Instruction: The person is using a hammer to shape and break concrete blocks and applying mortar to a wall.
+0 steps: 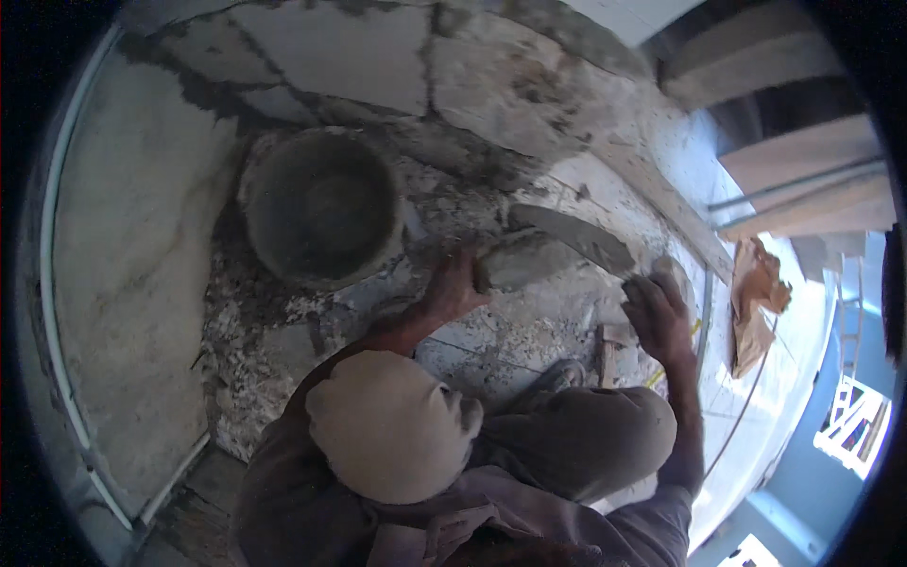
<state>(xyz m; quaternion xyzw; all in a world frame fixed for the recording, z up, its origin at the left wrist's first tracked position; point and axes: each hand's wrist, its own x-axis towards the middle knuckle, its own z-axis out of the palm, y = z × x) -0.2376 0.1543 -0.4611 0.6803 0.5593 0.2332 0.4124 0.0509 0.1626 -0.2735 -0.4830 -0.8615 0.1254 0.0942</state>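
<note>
trowel handle point(480, 274): hidden inside the left hand point(452, 288)
right hand point(657, 317) palm: cannot see, faces the floor

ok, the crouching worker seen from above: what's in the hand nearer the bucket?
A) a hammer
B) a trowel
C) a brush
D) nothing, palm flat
B: the worker's hand has its grip closed on the handle of a trowel with a grey, mortar-coated blade, just right of the bucket. The camera wearer's own hands are out of frame.
</note>
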